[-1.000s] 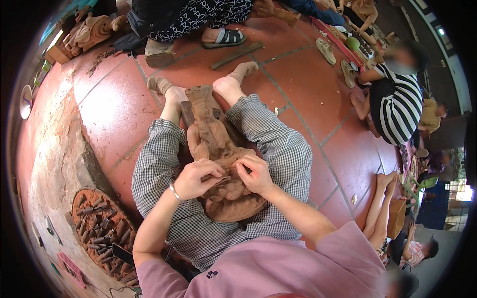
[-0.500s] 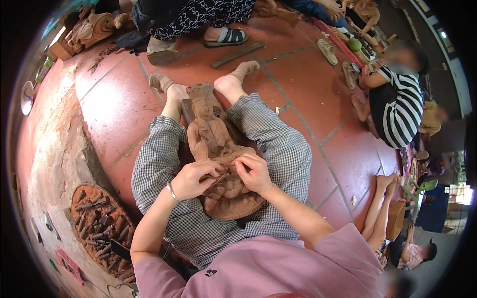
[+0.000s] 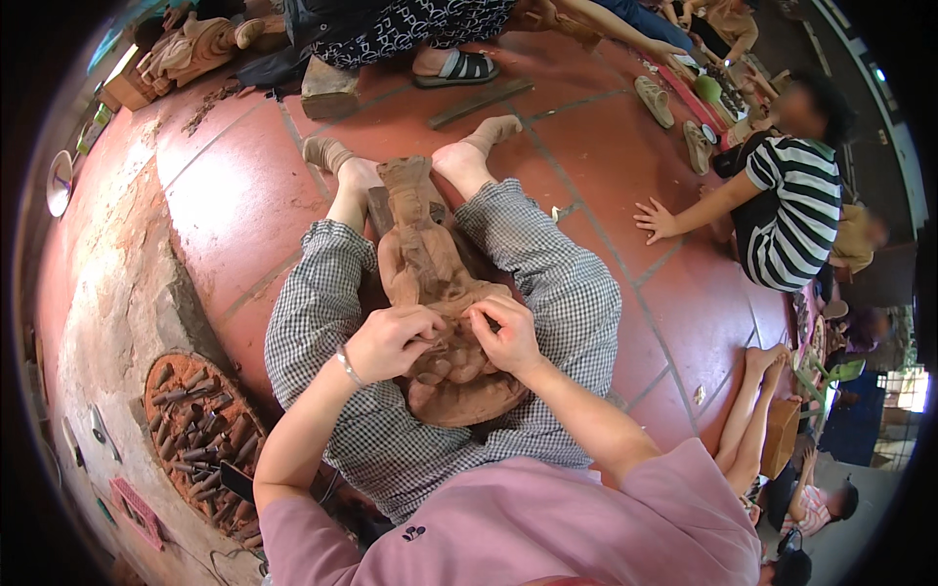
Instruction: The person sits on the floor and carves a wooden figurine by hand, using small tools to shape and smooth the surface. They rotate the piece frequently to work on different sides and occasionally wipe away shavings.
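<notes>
A carved wooden figure (image 3: pixel 420 259) with a tall headpiece lies between my legs, its head away from me and its round base close to my lap. My left hand (image 3: pixel 396 342), with a bracelet at the wrist, is closed over the lower part of the carving, fingers pinched together. Just to its right, my right hand (image 3: pixel 503 335) also pinches, fingertips at the figure's lap. The two sets of fingertips are a short way apart. Whatever they grip is too small or too hidden to make out.
At lower left a round container (image 3: pixel 208 430) holds many dark carving tools. A wooden block (image 3: pixel 329 90) and a wood strip (image 3: pixel 479 104) lie beyond my feet. A person in a striped shirt (image 3: pixel 793 210) sits at right, one hand on the tiled floor (image 3: pixel 625 127).
My hands stay on the same part of the carving, with slight finger shifts. The person in stripes has reached a hand down to the floor. The whole view has shifted slightly.
</notes>
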Demonstrator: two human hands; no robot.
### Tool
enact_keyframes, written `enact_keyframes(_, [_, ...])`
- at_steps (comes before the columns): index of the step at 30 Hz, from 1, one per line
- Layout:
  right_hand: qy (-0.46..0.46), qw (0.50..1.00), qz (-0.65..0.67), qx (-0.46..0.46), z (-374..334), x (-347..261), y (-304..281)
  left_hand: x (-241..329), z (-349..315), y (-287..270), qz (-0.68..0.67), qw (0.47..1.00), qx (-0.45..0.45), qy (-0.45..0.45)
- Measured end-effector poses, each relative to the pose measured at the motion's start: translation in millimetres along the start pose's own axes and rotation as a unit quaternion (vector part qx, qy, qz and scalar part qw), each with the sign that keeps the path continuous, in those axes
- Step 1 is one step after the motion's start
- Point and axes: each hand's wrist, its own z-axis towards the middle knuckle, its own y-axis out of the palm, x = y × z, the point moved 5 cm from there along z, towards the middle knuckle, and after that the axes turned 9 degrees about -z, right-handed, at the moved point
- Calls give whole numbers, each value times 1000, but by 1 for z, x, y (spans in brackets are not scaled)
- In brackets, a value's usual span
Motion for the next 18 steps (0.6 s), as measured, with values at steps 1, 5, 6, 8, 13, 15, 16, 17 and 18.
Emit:
enact_keyframes(1, [0,1000,-10,-4,1,0,-1,3,2,4,37,999,10,8])
enact_keyframes(5, [-1,999,-35,-8,3,-6,-3,5,8,21,132,988,71,31])
enact_keyframes(6, [-4,1000,-27,-5,3,-6,-3,5,8,22,125,989,72,27])
enact_keyframes(8, [-10,1000,-10,1,1,-5,-1,-1,7,14,53,996,58,36])
enact_keyframes(13, [17,1000,4,-14,-1,-1,-2,-18,1,0,-117,993,-19,27])
enact_keyframes(15, [20,1000,4,-16,1,-1,-1,-18,0,-1,-102,994,0,38])
enact_keyframes(16, [17,1000,0,-15,2,0,-2,-13,1,1,-84,996,8,28])
enact_keyframes(17, [13,1000,-4,-14,3,2,-2,-11,1,4,-65,998,16,18])
enact_keyframes(18, [16,1000,-1,-14,2,4,-2,-10,0,6,-58,997,37,22])
